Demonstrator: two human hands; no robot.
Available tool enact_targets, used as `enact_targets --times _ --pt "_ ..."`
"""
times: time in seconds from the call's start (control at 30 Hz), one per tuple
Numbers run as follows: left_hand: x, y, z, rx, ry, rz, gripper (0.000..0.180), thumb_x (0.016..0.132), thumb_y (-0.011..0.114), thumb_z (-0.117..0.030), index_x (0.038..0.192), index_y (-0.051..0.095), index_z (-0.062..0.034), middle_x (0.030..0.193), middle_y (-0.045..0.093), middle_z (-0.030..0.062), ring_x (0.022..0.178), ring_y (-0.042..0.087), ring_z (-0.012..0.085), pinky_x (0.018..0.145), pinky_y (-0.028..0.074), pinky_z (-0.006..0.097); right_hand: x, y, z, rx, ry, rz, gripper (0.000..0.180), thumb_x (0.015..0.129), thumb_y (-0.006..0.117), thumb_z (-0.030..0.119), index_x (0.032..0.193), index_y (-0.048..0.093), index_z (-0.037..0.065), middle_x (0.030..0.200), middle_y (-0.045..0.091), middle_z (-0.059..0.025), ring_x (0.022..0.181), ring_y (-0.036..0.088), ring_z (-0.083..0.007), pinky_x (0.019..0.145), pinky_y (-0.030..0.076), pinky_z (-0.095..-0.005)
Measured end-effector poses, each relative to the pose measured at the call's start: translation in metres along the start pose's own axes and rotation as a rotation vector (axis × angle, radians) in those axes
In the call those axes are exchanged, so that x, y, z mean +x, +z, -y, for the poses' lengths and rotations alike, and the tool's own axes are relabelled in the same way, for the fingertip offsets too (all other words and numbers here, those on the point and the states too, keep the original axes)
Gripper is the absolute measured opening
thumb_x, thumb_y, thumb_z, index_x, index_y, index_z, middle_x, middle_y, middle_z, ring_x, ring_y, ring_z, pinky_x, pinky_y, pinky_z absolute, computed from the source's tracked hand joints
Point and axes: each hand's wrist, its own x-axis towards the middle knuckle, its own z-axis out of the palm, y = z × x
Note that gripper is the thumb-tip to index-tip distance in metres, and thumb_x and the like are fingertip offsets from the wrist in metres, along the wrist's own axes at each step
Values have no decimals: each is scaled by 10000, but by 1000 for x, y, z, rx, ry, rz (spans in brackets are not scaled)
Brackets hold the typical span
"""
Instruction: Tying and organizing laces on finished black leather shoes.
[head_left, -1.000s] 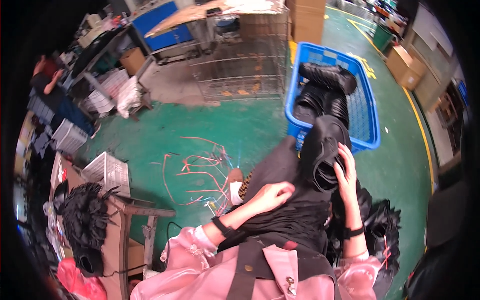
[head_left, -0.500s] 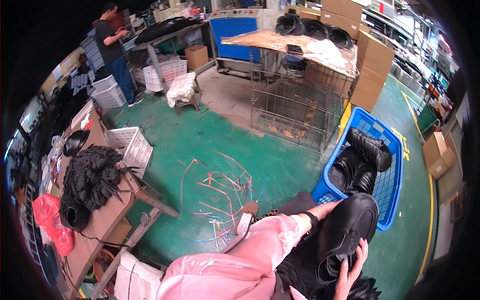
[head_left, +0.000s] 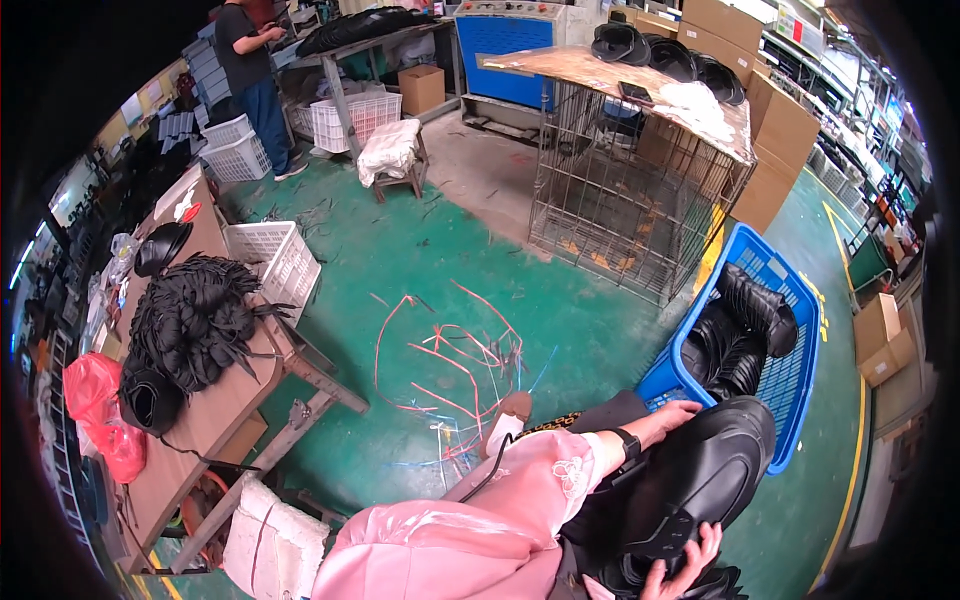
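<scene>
Across my lap lies a large, smooth black moulded piece, rounded at its far end, with small holes near the closer end; it looks like a shoe part. My left hand, below a dark wristband and a pink sleeve, grips its far left edge, some fingers partly hidden. Curled round its near end is my right hand, fingers on the top. More black material lies beneath the piece, partly covered. Just beyond, a blue basket holds stacked black curved pieces.
On the left, a bench carries a heap of black strips and a red plastic bag. Red and blue cords litter the green floor. Ahead stands a wire cage with a board top. A person stands far left.
The whole view has shifted, with the surroundings now further right. The black piece has tilted slightly, and more of my left hand shows at its edge. My right hand stays at the near end.
</scene>
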Motion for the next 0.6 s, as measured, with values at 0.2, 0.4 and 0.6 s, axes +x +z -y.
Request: enact_targets --times 0.2,0.4,0.6 --pt "-9 -13 -49 504 547 1 363 804 664 -61 1164 637 -22 1203 621 77 1167 543 180 1016 404 308 -25 41 4 -126 -40 90 288 661 674 229 943 653 170 1153 570 -88 1156 443 -343 996 295 -551" --pt "-23 -49 -79 494 357 -85 455 842 676 -122 1275 560 -44 1269 589 80 1163 545 189 999 413 294 -14 62 -13 -35 -11 117 379 674 710 195 1050 662 182 1269 548 -66 1205 452 -319 1055 272 -516" --pt "-16 -94 -78 439 222 -232 392 915 627 -158 1291 543 -81 1089 632 102 981 599 148 830 494 274 25 84 -34 33 84 168 443 612 724 132 1048 650 140 1273 538 -69 1211 455 -315 1039 296 -499"
